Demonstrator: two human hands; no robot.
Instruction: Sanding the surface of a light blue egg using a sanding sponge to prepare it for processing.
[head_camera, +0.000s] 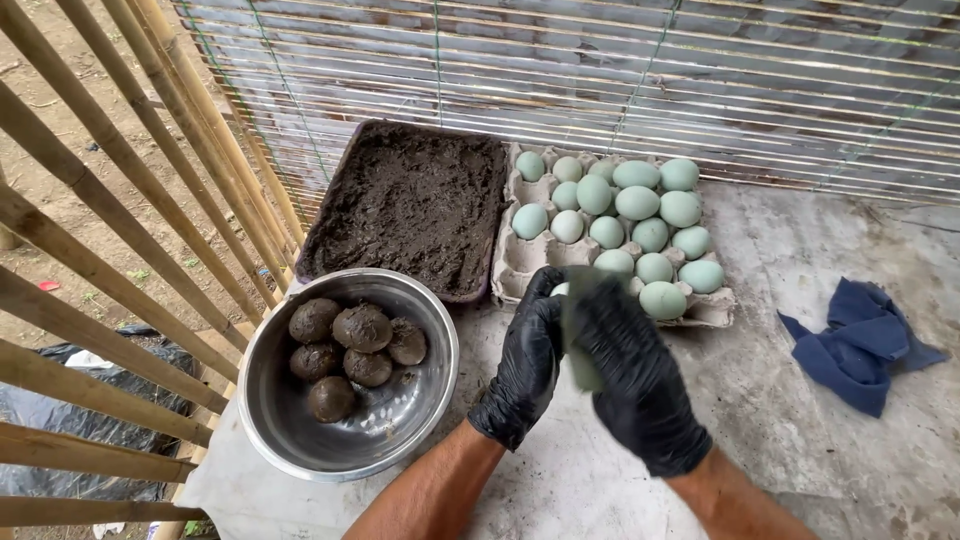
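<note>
Both my hands wear black gloves and meet over the table in front of the egg tray. My left hand (522, 365) cups a pale green egg (561, 289), of which only a sliver shows. My right hand (640, 375) presses a dull green scrubbing pad (578, 345) against that egg. Behind them a grey cardboard egg tray (515, 262) holds several pale green eggs (637, 203). To the left stands a steel bowl (415, 410) with several mud-coated eggs (361, 327).
A dark tray of wet mud (412, 203) lies behind the bowl. A crumpled blue cloth (857, 345) rests on the grey table (780, 420) at right. Bamboo rails (100, 270) run along the left, a slatted blind (600, 70) behind.
</note>
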